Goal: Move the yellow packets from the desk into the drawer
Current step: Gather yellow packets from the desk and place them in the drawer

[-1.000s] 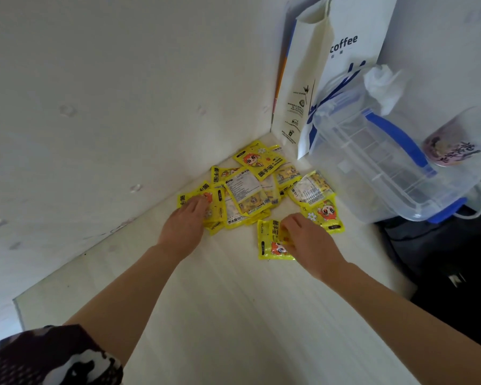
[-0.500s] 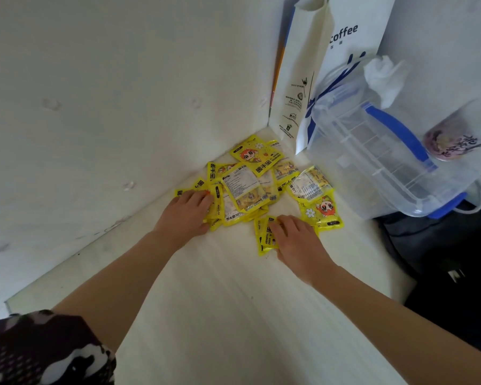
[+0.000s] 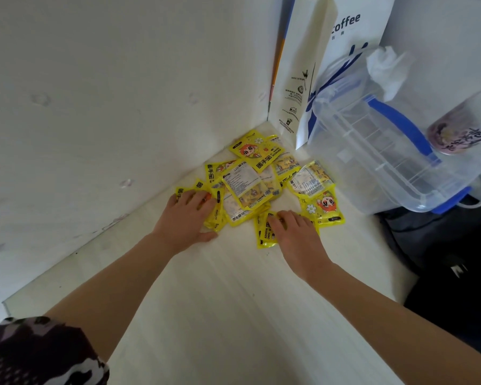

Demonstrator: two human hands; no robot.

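Observation:
Several yellow packets (image 3: 254,179) lie in a loose heap in the far corner of the pale desk (image 3: 220,301), against the white wall. My left hand (image 3: 188,218) rests flat on the packets at the heap's left edge, fingers spread and thumb on the desk. My right hand (image 3: 295,232) lies palm down on a near packet (image 3: 264,236), fingers over its top half. Neither hand has a packet lifted. No drawer is in view.
A white coffee paper bag (image 3: 314,65) stands in the corner behind the heap. A clear plastic box (image 3: 372,151) with blue handle leans to the right of it, with a pink-lidded cup (image 3: 456,129) beyond. A dark bag (image 3: 442,259) lies at the right.
Both hands have slid a little farther onto the heap. The right hand pushed the near packet leftward and now covers more of it; the left hand's fingers spread over the left packets.

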